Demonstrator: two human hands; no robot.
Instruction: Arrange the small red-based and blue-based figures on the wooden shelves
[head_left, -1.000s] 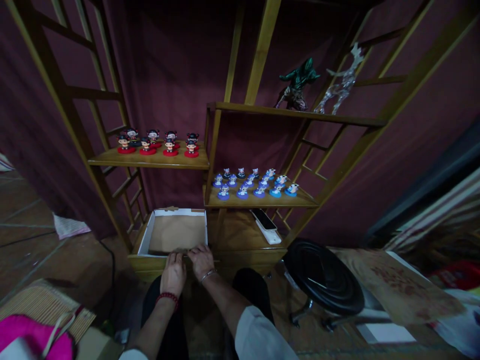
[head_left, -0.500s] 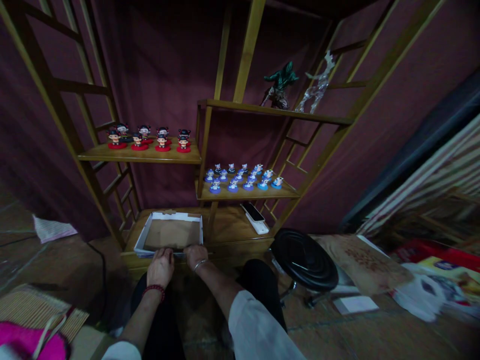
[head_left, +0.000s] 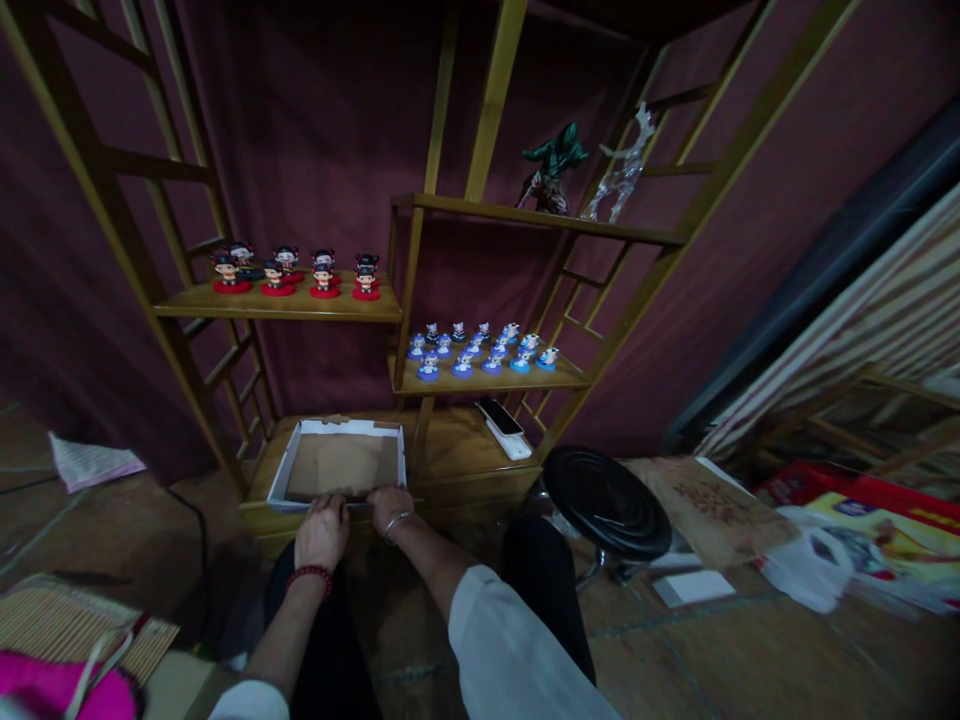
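A shallow cardboard box [head_left: 345, 465] with white walls and a brown inside lies on the lowest shelf at the left. My left hand [head_left: 322, 532], a red bead bracelet at its wrist, has its fingers curled over the box's near wall. Just to the right, my right hand [head_left: 390, 510] wears a silver bangle and is closed on the same wall. Both thumbs are mostly hidden. Nothing shows inside the box.
Small red-based figurines [head_left: 277, 280] stand on the left shelf, and purple and blue ones [head_left: 463, 365] on the right shelf. A phone [head_left: 500, 418] lies on a white box at lower right. A black stool [head_left: 606, 500] stands beside the wooden shelving [head_left: 300, 312].
Both hands keep their hold on the box's near wall, and the box stays in place. The view has shifted slightly, and my right knee has swung a little to the right.
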